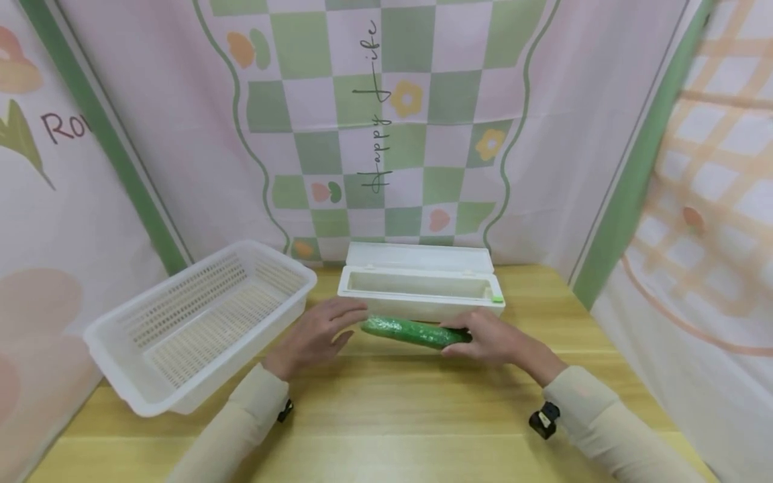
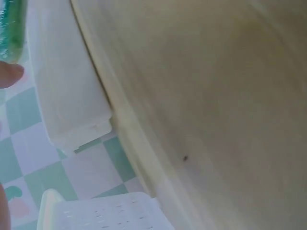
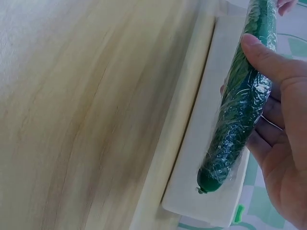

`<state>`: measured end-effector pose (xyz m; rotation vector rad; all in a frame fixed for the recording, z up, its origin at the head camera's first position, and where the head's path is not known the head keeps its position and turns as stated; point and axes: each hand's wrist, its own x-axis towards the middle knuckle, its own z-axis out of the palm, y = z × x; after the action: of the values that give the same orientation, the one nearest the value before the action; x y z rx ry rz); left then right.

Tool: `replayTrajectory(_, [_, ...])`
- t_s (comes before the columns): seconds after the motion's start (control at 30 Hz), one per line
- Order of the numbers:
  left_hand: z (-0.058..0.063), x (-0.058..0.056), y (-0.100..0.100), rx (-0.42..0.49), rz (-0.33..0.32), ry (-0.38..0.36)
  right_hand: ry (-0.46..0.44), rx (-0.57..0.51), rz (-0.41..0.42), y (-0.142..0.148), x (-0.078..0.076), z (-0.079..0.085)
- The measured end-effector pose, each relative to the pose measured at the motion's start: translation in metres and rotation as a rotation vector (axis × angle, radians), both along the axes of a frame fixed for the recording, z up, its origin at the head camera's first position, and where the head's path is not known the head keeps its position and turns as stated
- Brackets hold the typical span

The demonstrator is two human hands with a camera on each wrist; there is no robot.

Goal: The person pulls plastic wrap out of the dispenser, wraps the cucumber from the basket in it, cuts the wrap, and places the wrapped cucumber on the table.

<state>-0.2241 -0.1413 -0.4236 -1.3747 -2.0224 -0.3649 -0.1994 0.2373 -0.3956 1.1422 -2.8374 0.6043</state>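
A cucumber (image 1: 404, 330) wrapped in shiny clear film lies nearly level in the air, in front of a long white box. My right hand (image 1: 483, 337) grips its right part, thumb on the near side and fingers behind, while the stem end sticks out past the palm in the right wrist view, where the film (image 3: 240, 105) looks creased. At the cucumber's other end is my left hand (image 1: 323, 335), fingers extended and fingertips right by the tip. The white box (image 1: 386, 306) has its lid (image 1: 419, 256) raised at the back and a green piece (image 1: 497, 299) at its right front corner.
A white slotted plastic basket (image 1: 241, 349) stands at an angle on the left of the wooden table (image 1: 398, 409), near the left forearm. Behind the box hangs a checkered curtain (image 1: 410, 40), with printed cloths on both sides.
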Motion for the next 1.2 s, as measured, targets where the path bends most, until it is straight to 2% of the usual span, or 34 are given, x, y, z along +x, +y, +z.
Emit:
replayTrajectory(0.2, [0.0003,-0.0045,0.0047,0.006,-0.006,0.214,-0.051,0.004,-0.020,-0.0019,0.0033,0.0043])
replayTrajectory(0.33, [-0.0003,-0.0061,0.0057,-0.011,0.019,0.300,-0.064,-0.007,-0.014,-0.0040,0.0054,0.0055])
replayTrajectory(0.43, [0.0000,-0.0056,0.0053,-0.039,0.027,0.307,-0.048,-0.015,0.003,-0.0049,0.0066,0.0056])
replayTrajectory(0.53, [0.0021,-0.0032,0.0043,-0.068,0.026,0.247,-0.052,-0.026,0.010,-0.0047,0.0071,0.0049])
replayTrajectory(0.63, [0.0063,0.0005,0.0045,-0.081,0.023,0.110,-0.063,-0.029,-0.003,-0.0035,0.0065,0.0037])
replayTrajectory(0.87, [0.0074,0.0023,0.0062,-0.018,-0.079,-0.450,-0.022,-0.026,-0.003,-0.0029,0.0050,0.0020])
replayTrajectory(1.03, [0.0059,0.0032,0.0051,-0.008,-0.029,-0.714,-0.020,-0.026,-0.005,-0.0035,0.0046,0.0015])
replayTrajectory(1.2, [0.0076,0.0028,0.0064,0.027,-0.041,-0.921,-0.012,-0.027,-0.018,-0.0040,0.0050,0.0015])
